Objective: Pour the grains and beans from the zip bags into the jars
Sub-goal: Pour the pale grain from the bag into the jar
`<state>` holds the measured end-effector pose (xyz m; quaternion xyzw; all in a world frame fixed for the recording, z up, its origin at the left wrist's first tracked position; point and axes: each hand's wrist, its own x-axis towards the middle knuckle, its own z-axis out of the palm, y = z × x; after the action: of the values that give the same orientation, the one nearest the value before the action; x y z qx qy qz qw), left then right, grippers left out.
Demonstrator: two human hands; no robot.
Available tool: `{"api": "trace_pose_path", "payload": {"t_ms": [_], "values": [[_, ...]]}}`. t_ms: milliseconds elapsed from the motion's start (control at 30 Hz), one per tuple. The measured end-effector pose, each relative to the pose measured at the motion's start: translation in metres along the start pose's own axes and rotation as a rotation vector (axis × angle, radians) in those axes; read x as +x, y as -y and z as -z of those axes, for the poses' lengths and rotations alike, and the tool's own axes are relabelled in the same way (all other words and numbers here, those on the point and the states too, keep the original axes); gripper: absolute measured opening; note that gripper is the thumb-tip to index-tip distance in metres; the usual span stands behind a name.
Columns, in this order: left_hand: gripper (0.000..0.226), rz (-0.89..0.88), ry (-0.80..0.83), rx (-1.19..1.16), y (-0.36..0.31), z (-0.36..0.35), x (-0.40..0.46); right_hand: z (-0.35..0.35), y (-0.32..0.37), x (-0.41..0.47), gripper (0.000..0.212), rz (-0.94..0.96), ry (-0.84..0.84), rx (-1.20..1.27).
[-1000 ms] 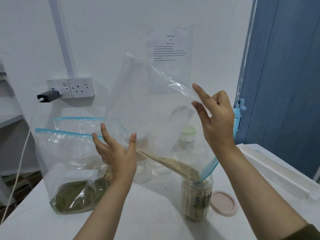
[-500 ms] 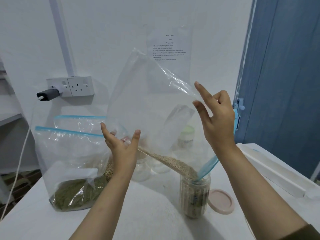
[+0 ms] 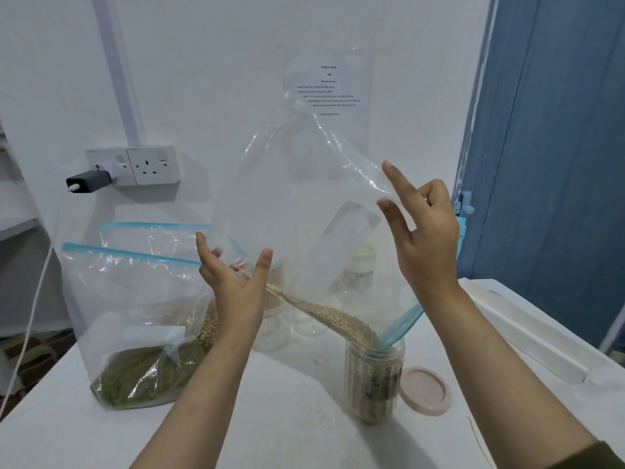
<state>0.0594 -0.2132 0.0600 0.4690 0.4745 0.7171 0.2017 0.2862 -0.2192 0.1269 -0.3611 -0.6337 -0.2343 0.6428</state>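
A large clear zip bag is held up tilted over the table, its blue zip mouth dipped into an open clear jar. Pale grains lie along the bag's lower crease and run down into the jar, which is mostly full. My left hand supports the bag's lower edge with fingers spread and straight. My right hand holds the bag's right side higher up, index and middle fingers raised, the other fingers curled.
A pink lid lies right of the jar. A zip bag of green beans stands at the left, another bag behind it. Empty jars stand behind the held bag. A long white box lies at the table's right edge.
The bag's closed end has risen and the bag now tilts more steeply. My left hand moved up and slightly right under it. The right hand stays in place.
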Motion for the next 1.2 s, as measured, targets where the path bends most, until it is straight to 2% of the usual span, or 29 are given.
{"api": "trace_pose_path", "payload": {"t_ms": [333, 633, 833, 1200], "values": [[0.09, -0.033, -0.014, -0.037, 0.005, -0.004, 0.002, 0.002, -0.004, -0.003, 0.04, 0.038, -0.015, 0.01], [0.078, -0.127, -0.006, -0.11, 0.004, -0.014, 0.01, 0.005, -0.017, -0.008, 0.04, -0.046, -0.049, 0.045], [0.075, -0.165, 0.012, -0.198, -0.001, -0.022, 0.013, 0.012, -0.027, -0.013, 0.04, -0.106, -0.038, 0.068], [0.074, -0.194, 0.024, -0.219, -0.003, -0.029, 0.018, 0.014, -0.038, -0.018, 0.038, -0.142, -0.039, 0.075]]}}
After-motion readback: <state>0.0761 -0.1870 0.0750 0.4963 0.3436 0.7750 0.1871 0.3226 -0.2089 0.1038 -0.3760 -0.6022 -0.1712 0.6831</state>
